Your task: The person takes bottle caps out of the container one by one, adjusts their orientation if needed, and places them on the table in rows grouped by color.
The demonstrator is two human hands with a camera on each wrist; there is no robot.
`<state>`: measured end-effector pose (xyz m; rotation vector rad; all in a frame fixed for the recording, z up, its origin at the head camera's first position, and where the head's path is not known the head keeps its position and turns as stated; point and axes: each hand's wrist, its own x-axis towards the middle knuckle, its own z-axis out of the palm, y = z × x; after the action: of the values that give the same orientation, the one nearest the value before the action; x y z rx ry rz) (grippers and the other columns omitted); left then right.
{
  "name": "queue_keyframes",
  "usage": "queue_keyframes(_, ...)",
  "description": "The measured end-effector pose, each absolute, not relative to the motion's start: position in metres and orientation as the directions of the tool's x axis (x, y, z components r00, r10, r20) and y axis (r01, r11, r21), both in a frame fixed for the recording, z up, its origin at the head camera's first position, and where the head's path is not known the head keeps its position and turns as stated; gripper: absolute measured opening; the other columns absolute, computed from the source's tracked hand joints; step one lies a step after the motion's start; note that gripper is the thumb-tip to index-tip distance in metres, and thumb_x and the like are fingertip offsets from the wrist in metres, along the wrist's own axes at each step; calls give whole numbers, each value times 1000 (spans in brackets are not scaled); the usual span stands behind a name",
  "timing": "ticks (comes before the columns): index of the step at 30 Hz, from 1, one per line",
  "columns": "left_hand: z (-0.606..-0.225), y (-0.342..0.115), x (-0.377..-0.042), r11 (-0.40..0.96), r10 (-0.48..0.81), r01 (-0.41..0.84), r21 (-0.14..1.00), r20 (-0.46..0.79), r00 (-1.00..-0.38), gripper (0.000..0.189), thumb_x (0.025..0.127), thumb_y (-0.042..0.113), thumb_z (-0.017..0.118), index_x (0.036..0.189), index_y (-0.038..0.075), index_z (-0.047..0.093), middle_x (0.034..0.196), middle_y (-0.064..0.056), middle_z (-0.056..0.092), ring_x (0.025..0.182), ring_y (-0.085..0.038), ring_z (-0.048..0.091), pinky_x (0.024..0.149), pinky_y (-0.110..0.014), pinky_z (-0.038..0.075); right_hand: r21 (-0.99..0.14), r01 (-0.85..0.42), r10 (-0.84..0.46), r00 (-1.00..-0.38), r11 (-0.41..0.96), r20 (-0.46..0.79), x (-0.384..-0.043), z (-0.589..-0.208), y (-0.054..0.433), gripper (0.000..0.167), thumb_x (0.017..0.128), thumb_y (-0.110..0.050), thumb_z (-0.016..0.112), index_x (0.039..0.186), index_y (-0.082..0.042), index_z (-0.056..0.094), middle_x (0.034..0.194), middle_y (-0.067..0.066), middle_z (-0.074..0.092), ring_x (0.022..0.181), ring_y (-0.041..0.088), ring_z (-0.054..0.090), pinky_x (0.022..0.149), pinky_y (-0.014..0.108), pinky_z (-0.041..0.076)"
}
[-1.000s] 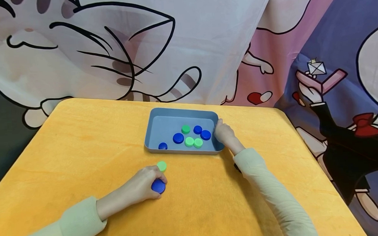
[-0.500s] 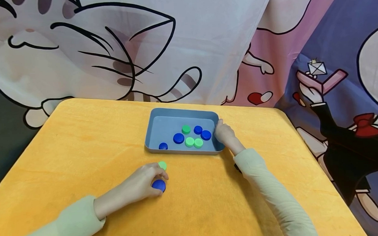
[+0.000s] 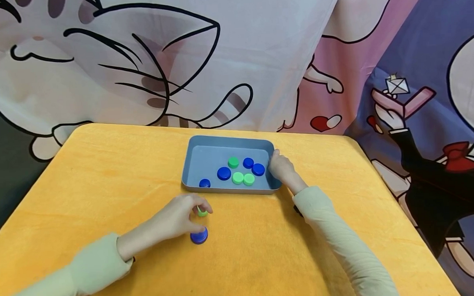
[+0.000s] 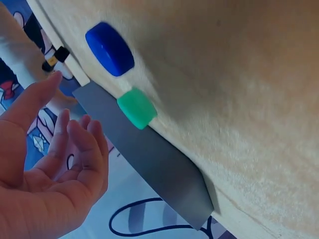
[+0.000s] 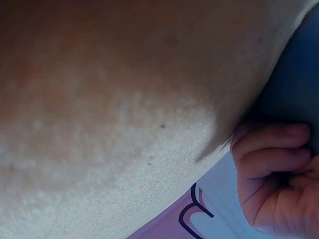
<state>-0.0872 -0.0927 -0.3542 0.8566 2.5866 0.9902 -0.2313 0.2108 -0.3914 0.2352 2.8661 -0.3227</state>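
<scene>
Green disc [image 3: 202, 214], lower centre of frame, should be pinched squarely by its rim; left hand [image 3: 176, 217] is loosely spread, nothing held; tray [image 3: 207, 160] is gripped by right hand [image 3: 281, 167].

The head view is bright and crisp, the wrist views dimmer, the right one's table [image 5: 79, 194] blurred.
</scene>
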Motion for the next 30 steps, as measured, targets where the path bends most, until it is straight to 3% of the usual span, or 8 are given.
queue_keyframes(10,-351,-94,-108,555,597,457,695,50,-800,29,71,7,82,98,6,70,98,-6,70,87,-21,61,65,-20,49,-182,175,125,-958,968,-259,-233,-391,213,41,105,-20,25,136,7,29,109,28,61,92,35,63,83,44,54)
queue_keyframes(17,-350,-92,-121,559,585,432,708,32,-810,28,72,7,81,98,6,71,98,-9,70,88,-25,60,72,-24,49,-188,180,125,-955,966,-269,-233,-392,212,44,105,-21,25,140,6,26,108,27,61,91,34,63,82,43,55)
queue_keyframes(24,-347,-88,-134,541,594,437,718,42,-803,27,72,4,81,97,4,71,96,-12,70,86,-27,59,69,-24,48,-197,181,124,-955,964,-269,-233,-393,212,44,105,-22,25,139,6,27,106,26,61,89,33,63,80,42,56)
queue_keyframes(30,-344,-83,-144,548,595,435,715,32,-803,28,73,8,81,99,5,71,100,-12,70,90,-28,62,74,-29,51,-199,171,117,-959,965,-258,-233,-393,212,44,105,-21,25,139,7,27,108,27,61,91,34,63,81,43,55)
